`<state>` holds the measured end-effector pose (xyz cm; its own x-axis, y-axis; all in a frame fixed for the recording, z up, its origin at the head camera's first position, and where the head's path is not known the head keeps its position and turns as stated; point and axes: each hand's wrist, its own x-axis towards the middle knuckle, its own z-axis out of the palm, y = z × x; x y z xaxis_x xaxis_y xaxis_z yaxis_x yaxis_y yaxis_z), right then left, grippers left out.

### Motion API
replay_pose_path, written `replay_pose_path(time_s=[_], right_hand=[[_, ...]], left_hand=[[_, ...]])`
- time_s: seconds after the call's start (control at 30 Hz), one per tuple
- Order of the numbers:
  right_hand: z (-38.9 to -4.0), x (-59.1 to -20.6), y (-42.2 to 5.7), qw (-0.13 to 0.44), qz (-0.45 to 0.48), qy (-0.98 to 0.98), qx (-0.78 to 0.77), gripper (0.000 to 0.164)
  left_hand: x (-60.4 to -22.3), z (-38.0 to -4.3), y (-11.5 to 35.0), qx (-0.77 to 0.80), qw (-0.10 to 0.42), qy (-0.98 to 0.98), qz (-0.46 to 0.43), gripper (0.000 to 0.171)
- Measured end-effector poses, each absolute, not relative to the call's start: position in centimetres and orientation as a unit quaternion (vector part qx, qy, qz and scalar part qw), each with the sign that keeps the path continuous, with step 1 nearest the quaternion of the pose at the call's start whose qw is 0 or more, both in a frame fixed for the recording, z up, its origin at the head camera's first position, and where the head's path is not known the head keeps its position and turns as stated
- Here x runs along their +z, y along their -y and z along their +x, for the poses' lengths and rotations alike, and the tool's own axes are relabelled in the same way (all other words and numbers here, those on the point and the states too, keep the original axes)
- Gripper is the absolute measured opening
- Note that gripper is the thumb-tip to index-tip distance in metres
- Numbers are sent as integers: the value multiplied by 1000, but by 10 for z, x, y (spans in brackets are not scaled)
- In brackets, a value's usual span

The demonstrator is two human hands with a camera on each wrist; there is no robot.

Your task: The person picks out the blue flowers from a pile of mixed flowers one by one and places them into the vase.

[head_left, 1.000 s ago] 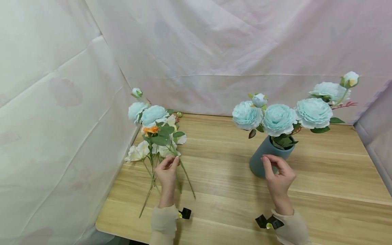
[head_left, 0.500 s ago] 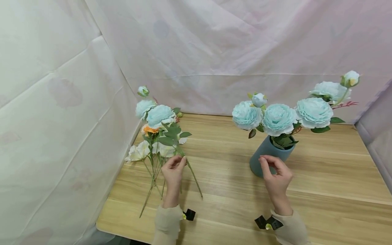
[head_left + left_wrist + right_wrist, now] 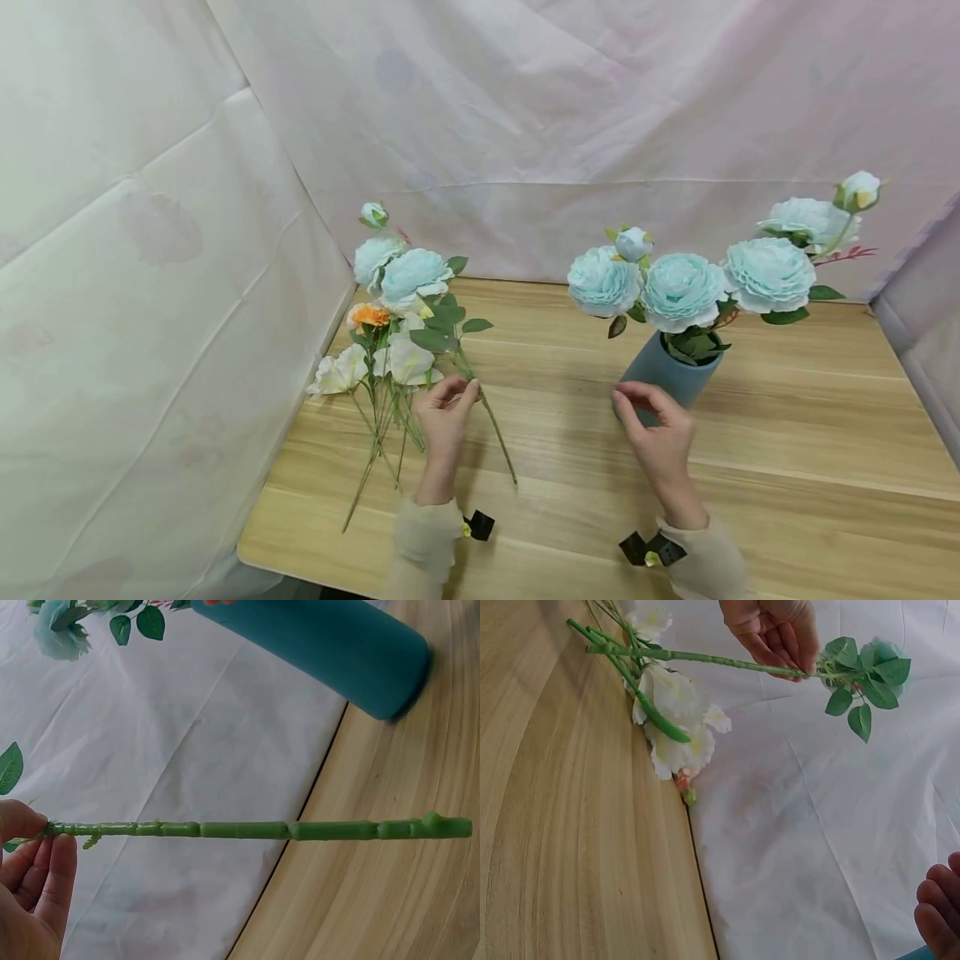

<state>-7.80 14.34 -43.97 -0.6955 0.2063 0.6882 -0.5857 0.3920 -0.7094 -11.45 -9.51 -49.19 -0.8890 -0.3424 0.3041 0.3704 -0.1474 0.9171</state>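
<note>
My left hand [image 3: 445, 417] pinches the green stem [image 3: 330, 830] of an artificial peony between thumb and fingertips. This peony [image 3: 415, 277] carries pale blue blooms, a small bud on top and green leaves; its bare stem end slants down to the right. In the left wrist view the stem lies level across the picture. My right hand [image 3: 662, 429], fingers loosely bent toward the thumb and holding nothing, overlaps the lower part of a blue-grey vase [image 3: 660, 367]. Several pale blue peonies [image 3: 684, 292] stand in that vase, leaning left and right, their lower stems hidden inside.
White flowers [image 3: 408, 362] and an orange flower [image 3: 369, 315] lie in a loose pile at the table's left, stems crossing toward the front. Pale cloth [image 3: 525, 125] hangs behind and at the left of the wooden table [image 3: 555, 500].
My left hand has moved right with the peony, drawing it away from the pile. My right hand has shifted slightly left across the front of the vase.
</note>
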Motion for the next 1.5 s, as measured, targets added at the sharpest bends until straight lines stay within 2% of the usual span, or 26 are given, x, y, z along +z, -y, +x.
replay_pose_path(time_s=[0.67,0.93,1.17,1.5], right_hand=[[-77,-446,-131,337,152,766,525,21],[-76,-449,-124,300,161,770,540,21],[-73,-446,-118,256,151,788,540,19],[-72,-445,-114,253,161,793,530,22]], left_hand=[[-485,-113,66,-760,178,624,-31,6],[-483,-113,60,-764,177,619,-49,5],[-483,-113,54,-765,179,617,-55,11],[-465,-106,47,-768,164,615,-67,8]])
